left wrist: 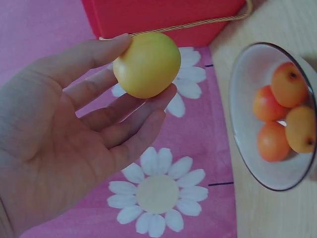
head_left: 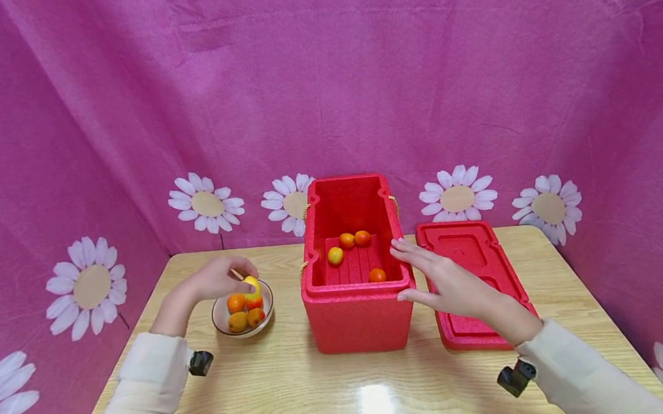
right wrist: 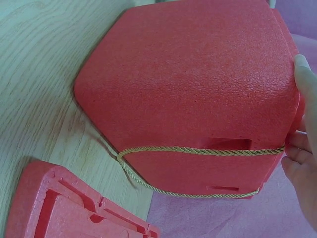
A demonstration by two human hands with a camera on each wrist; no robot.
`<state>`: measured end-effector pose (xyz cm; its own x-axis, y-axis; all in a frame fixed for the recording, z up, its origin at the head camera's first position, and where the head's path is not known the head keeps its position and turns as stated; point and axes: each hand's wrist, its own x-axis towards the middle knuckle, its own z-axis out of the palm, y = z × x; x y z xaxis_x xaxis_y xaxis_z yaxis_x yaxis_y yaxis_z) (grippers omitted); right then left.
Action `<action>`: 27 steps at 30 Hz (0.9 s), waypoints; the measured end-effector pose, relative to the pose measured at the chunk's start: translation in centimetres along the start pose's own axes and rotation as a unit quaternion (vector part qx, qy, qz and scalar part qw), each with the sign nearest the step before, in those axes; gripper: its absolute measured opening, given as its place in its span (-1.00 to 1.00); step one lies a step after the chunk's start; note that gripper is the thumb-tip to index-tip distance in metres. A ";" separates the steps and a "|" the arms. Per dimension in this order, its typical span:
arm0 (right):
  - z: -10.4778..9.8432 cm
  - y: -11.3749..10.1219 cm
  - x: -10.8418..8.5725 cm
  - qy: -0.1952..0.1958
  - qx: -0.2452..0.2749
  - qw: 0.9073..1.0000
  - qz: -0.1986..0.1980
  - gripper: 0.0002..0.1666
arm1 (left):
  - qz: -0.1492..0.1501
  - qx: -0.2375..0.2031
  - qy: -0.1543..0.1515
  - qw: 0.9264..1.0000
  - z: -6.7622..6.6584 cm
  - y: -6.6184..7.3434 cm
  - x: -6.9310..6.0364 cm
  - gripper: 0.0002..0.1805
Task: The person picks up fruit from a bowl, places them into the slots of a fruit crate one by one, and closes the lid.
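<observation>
Pinched between thumb and fingertips of my left hand [left wrist: 84,114] is a yellow fruit [left wrist: 147,65], held just above a bowl. That bowl [head_left: 219,319] is white with a dark rim and contains several orange and reddish fruits [left wrist: 274,141]. My right hand [head_left: 443,279] rests on the right rim near the front corner of a red foam box [head_left: 359,324], thumb on the front edge and fingers over the side. Inside the box lie a yellow fruit [head_left: 335,255] and several orange-red ones [head_left: 362,238].
A red foam lid [head_left: 472,325] lies on the wooden table [head_left: 252,392] to the right of the box. Twisted gold cord [right wrist: 198,150] runs along the box's sides. Pink cloth [head_left: 336,104] with daisies hangs behind the table and at both sides.
</observation>
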<state>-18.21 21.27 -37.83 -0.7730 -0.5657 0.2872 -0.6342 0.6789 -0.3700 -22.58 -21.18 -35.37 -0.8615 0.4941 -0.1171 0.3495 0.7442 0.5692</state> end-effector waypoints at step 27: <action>-0.1 -0.1 0.1 0.000 -0.004 1.000 0.000 -0.04 | 0.009 -0.090 0.001 0.996 -1.9 5.1 3.1 -0.65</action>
<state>-18.19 21.17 -37.69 -0.7730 -0.5657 0.2870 -0.6343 0.6827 -0.3628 -24.14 -16.69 -31.30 -0.8567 0.5052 -0.1043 0.2925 0.6423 0.7084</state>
